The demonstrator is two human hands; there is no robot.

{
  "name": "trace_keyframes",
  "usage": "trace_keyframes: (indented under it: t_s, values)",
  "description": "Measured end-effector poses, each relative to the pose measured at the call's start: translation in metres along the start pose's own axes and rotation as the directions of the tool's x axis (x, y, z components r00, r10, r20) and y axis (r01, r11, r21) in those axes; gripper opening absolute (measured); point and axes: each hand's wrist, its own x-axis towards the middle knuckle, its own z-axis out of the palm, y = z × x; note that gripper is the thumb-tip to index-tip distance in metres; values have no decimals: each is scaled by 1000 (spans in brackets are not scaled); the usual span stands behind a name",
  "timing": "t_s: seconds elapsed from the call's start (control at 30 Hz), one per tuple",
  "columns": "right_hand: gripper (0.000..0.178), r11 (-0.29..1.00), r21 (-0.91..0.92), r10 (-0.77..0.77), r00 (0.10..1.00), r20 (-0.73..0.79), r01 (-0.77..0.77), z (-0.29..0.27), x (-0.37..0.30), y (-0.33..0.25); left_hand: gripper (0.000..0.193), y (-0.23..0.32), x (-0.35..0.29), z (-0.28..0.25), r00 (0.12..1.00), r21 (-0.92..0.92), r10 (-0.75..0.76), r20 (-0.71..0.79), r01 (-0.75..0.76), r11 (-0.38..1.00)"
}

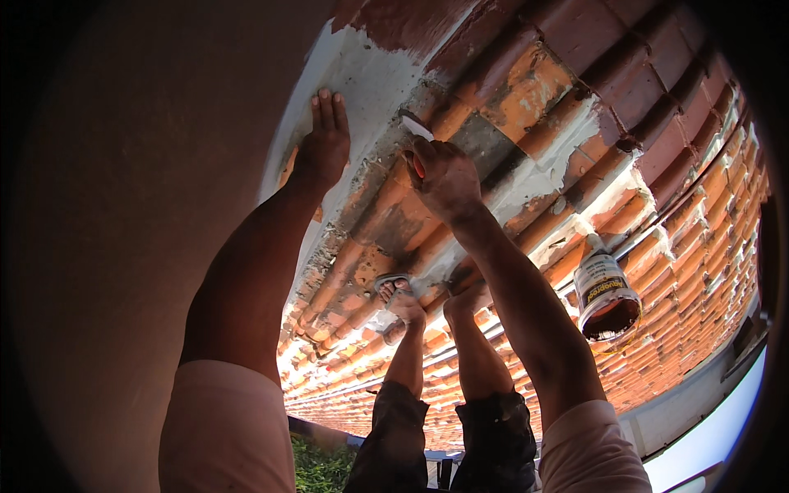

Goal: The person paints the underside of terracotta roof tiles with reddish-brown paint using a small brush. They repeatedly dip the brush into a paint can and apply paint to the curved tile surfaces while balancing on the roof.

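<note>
My left hand (pixel 331 135) lies flat, fingers stretched, on the pale grey-white coated strip (pixel 366 70) where the wall meets the roof. It holds nothing. To its right, my right hand (pixel 446 177) is closed around a tool with an orange-red handle (pixel 418 167). The tool's flat, pale head (pixel 417 126) points up and left, at the mortar edge of the clay tiles; whether it is a scraper or a brush I cannot tell. Dark red coating (pixel 403 23) covers the strip's upper end and the tiles (pixel 588 41) at upper right.
A white bucket (pixel 597 278) with dark red paint inside stands on the tiles at right. The brown wall (pixel 140 205) rises on the left. Bare orange tiles (pixel 690 296) slope away right. My sandalled foot (pixel 396 289) is on the roof below my hands; greenery (pixel 320 464) shows lower down.
</note>
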Motion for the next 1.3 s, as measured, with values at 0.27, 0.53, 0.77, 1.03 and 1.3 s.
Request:
trace_keyframes:
  t_s: [0.27,0.53,0.77,1.03,1.3]
  values:
    - [35,994,-91,-87,948,-306,62,-4,20,8,87,0,-2,-2,997,-29,28,-72,-30,999]
    - [24,994,-58,-107,967,-233,96,3,20,9,100,0,0,-1,995,-48,12,-97,-17,999]
    - [24,982,-27,-188,943,-275,188,26,-6,-26,85,0,-2,-3,995,-47,22,-93,-27,999]
    - [29,997,70,12,833,-553,32,31,-18,-34,86,-1,-2,0,993,-21,32,-110,-35,999]
    - [44,979,202,-18,996,-87,35,85,-73,-73,87,1,-2,-3,995,-55,16,-100,-21,998]
